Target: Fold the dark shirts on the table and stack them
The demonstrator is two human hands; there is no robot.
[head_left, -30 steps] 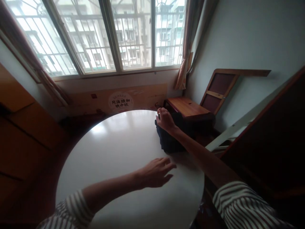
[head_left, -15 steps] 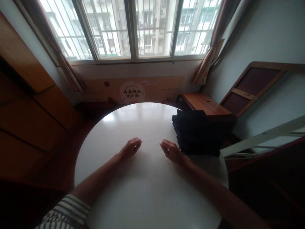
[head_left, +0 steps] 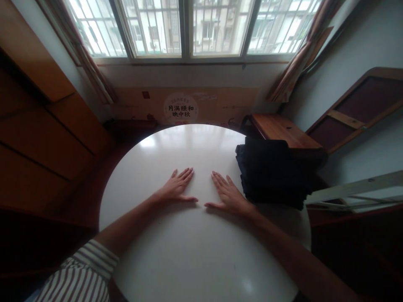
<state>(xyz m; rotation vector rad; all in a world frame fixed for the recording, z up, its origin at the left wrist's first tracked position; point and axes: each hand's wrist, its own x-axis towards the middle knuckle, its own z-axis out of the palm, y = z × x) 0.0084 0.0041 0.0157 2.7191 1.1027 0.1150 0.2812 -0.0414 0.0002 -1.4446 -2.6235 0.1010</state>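
My left hand (head_left: 180,186) lies palm down on the white round table (head_left: 195,251), its fingers spread and the thumb pointing right. Mirroring it a short gap away, my right hand (head_left: 227,193) also rests flat with fingers apart. Neither hand holds anything. Just right of my right hand sits a stack of folded dark cloth (head_left: 272,172), apart from the fingers, at the table's right side. The folds of the stack blur together in the dim light.
A wooden desk (head_left: 286,130) stands behind the stack, beyond the table's far right edge. Orange-brown cabinets (head_left: 37,155) line the left. Barred windows (head_left: 157,29) and a printed panel (head_left: 208,107) are ahead. A pale metal frame (head_left: 355,188) leans at right.
Both hands have gone from loosely curled to flat and spread on the table. The view has tipped down a little, and the dark stack appears slightly further right.
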